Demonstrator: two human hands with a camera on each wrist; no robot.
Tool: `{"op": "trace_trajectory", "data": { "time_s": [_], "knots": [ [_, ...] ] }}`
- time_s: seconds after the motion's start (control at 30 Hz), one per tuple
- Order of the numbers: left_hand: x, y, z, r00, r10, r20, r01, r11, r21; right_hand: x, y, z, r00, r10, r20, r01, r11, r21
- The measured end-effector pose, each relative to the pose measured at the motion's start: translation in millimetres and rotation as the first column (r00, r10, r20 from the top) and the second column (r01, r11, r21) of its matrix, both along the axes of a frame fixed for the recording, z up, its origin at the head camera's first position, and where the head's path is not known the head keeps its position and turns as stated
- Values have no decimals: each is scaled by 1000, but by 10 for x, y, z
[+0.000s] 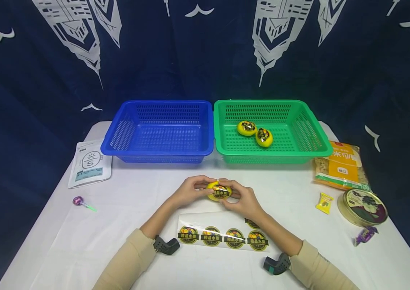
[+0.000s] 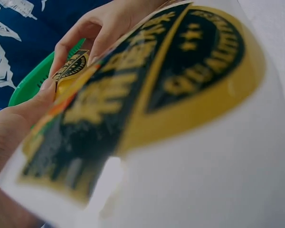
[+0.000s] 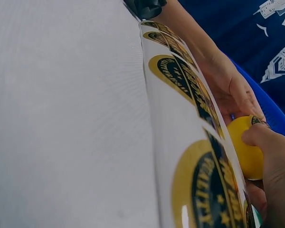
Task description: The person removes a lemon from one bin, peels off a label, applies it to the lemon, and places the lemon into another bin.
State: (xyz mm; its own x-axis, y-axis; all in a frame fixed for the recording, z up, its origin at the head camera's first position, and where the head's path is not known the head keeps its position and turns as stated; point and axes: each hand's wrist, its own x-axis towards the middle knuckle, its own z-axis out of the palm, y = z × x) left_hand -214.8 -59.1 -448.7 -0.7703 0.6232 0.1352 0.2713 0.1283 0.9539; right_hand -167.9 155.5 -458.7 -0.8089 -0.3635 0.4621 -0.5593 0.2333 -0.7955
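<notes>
Both hands hold a yellow lemon (image 1: pixel 213 197) above the white table, in front of the baskets. A round black-and-gold sticker (image 1: pixel 221 191) lies on the lemon's upper side. My left hand (image 1: pixel 192 191) grips the lemon's left end, its thumb on the sticker's edge. From the right, my right hand (image 1: pixel 242 198) has its fingers curled round the other end. Just below the hands lies a sheet of round stickers (image 1: pixel 205 221), partly covered by the right forearm. In the right wrist view the lemon (image 3: pixel 247 154) shows between both hands; the sticker sheet (image 3: pixel 164 142) curves up in front.
A blue basket (image 1: pixel 157 153) stands at the back left. Beside it, a green basket (image 1: pixel 273 154) holds two stickered lemons (image 1: pixel 264 137). A white pouch (image 1: pixel 90 163) and lollipop (image 1: pixel 78 200) lie left; a grain bag (image 1: pixel 340 165), round tin (image 1: pixel 362 207) and wrapped candies (image 1: pixel 324 202) lie right.
</notes>
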Motion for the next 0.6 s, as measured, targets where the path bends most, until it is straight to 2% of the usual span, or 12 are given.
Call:
{"op": "trace_trajectory", "data": {
  "time_s": [0.13,0.4,0.5,0.6],
  "knots": [
    [2,-15,-15,1000,-4,-6,4,1000,-10,26,-7,65,1000,-10,3,10,1000,21],
    [19,-45,6,999,-23,-29,22,999,-29,18,7,54,1000,-13,-7,13,999,34],
    [28,-33,-23,996,-16,-91,13,1000,-26,28,4,65,1000,-23,5,22,999,45],
    [21,1,-91,984,4,-178,0,1000,25,36,4,77,999,-39,27,38,998,49]
  ]
}}
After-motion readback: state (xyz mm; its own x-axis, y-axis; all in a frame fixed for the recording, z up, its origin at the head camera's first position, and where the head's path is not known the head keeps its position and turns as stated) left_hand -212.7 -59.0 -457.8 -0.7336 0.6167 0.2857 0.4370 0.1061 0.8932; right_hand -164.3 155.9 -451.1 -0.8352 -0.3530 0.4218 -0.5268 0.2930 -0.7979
